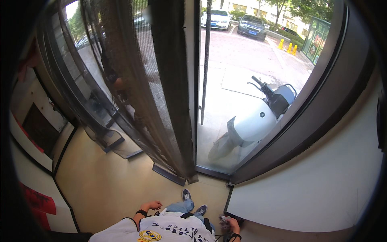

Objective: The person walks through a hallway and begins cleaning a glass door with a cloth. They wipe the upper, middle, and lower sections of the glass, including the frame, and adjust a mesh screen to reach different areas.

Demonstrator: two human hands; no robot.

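My left hand hangs in front of my left hip, its fingers loosely bent and nothing visible in them. At my right side, my right hand grips a small crumpled grey bundle; what it is made of is hard to make out. Both wrists wear dark bands. Before me stands a tall glass door panel in a dark frame. To its left, dark mesh door curtains with clear strips hang down close to the floor. Neither hand touches the glass or the curtains.
A light grey scooter is parked just outside the glass. Beyond are a white car, a dark car and yellow cones. A white panel flanks me on the right; red paper is on the left. Tan floor lies between.
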